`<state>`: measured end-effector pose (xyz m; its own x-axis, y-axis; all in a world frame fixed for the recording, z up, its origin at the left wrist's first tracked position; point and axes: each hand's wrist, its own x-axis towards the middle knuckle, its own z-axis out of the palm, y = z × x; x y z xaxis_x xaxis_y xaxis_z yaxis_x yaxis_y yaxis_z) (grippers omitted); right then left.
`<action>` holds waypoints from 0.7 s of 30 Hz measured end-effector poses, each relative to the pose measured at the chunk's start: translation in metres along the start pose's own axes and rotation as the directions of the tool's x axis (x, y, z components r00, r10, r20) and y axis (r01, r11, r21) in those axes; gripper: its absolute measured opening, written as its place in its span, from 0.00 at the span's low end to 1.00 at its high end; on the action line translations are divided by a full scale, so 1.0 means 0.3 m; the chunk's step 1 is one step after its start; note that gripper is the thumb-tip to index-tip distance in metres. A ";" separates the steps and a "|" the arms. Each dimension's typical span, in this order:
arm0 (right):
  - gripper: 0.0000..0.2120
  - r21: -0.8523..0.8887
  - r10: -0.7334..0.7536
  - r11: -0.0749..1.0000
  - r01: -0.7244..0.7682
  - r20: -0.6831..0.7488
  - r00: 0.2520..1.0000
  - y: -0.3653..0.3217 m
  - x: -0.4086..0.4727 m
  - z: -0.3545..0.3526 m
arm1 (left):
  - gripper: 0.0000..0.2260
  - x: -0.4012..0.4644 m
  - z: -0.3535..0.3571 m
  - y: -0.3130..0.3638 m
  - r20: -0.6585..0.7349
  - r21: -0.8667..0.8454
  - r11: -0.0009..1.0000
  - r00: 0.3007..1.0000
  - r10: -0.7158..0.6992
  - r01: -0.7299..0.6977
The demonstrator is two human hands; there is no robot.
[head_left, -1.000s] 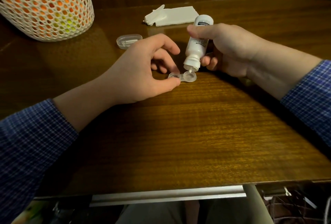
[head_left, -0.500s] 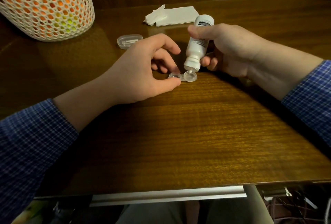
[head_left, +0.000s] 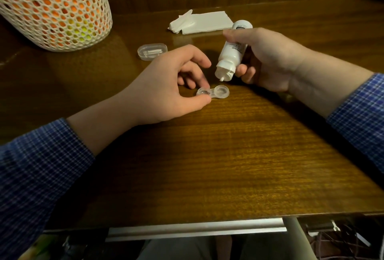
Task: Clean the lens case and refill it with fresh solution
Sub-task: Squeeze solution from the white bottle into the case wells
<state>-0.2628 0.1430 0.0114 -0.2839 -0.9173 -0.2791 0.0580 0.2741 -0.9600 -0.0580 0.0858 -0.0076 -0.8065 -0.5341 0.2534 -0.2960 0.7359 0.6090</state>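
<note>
A clear two-well lens case [head_left: 216, 92] lies on the wooden table [head_left: 228, 156], both wells uncovered. My left hand [head_left: 166, 87] pinches its left well between thumb and a finger. My right hand [head_left: 268, 58] grips a small white solution bottle [head_left: 231, 52], tilted nozzle-down. The nozzle tip hangs a little above and behind the right well, not touching it.
A clear oval lid or small case [head_left: 152, 51] lies behind my left hand. A folded white tissue [head_left: 203, 22] sits at the back. A white mesh container [head_left: 52, 6] with orange and yellow contents stands back left. The table's front edge has a metal rail [head_left: 195, 229].
The bottle has lifted up and away from the right well, where its nozzle was before. My left hand still holds the case in place.
</note>
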 end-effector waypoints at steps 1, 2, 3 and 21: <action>0.14 0.017 0.003 1.000 -0.004 0.005 1.000 -0.001 -0.001 -0.002 | 0.24 0.000 0.000 0.000 0.004 0.001 1.000 1.000 0.003 -0.003; 0.13 0.031 0.006 0.999 -0.006 0.010 1.000 -0.003 -0.002 -0.004 | 0.24 0.001 0.001 0.001 0.007 0.007 1.000 1.000 0.008 -0.008; 0.13 0.042 0.007 0.999 -0.007 0.013 1.000 -0.004 -0.003 -0.006 | 0.24 0.001 0.001 0.002 0.010 0.012 1.000 1.000 0.011 -0.011; 0.13 0.164 0.052 0.985 -0.050 -0.011 0.999 -0.006 -0.004 -0.054 | 0.32 -0.025 -0.015 0.014 0.120 0.014 0.999 0.992 0.046 -0.048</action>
<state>-0.2780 0.1483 0.0139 -0.2909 -0.8985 -0.3287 0.2281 0.2685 -0.9359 -0.0508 0.0910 -0.0035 -0.8749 -0.4458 0.1895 -0.2637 0.7664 0.5857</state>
